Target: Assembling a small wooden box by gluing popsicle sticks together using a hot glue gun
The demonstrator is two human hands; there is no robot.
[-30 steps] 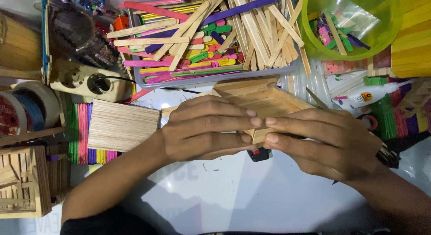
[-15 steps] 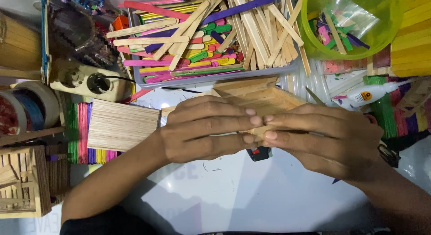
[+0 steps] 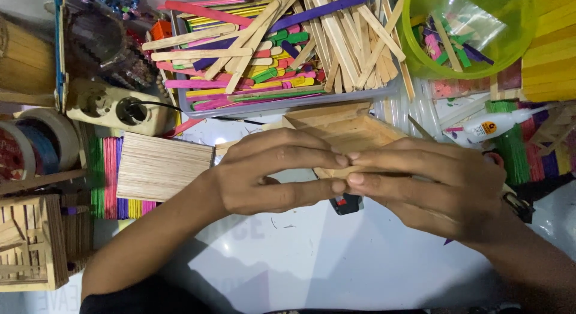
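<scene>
- Pinching at mid-frame is what is seen: a flat panel of plain sticks is gripped from both sides, held just above the white table.
- The left hand is closed on the panel's near edge, fingers laid over the top and thumb tucked beneath.
- The right hand is clamped on the same edge from the other side, its fingertips met by those of the left hand.
- The panel is tilted, its far part left showing beyond the knuckles; its near part is hidden by both hands.
- A small black and red object is glimpsed on the table just under the joined fingertips; what it is cannot be told.
- A clear tray heaped with plain and coloured craft sticks is set just behind the panel.
- A green bowl with short coloured pieces inside is placed at the upper right.
- A glue bottle is laid on its side right of the panel, near the right hand.
- A second wooden panel is found left of the left wrist, resting on rows of coloured sticks.
- A beige power strip is seen behind that panel, with tape rolls at the left edge.
- A small house of sticks is stood at the lower left corner.
</scene>
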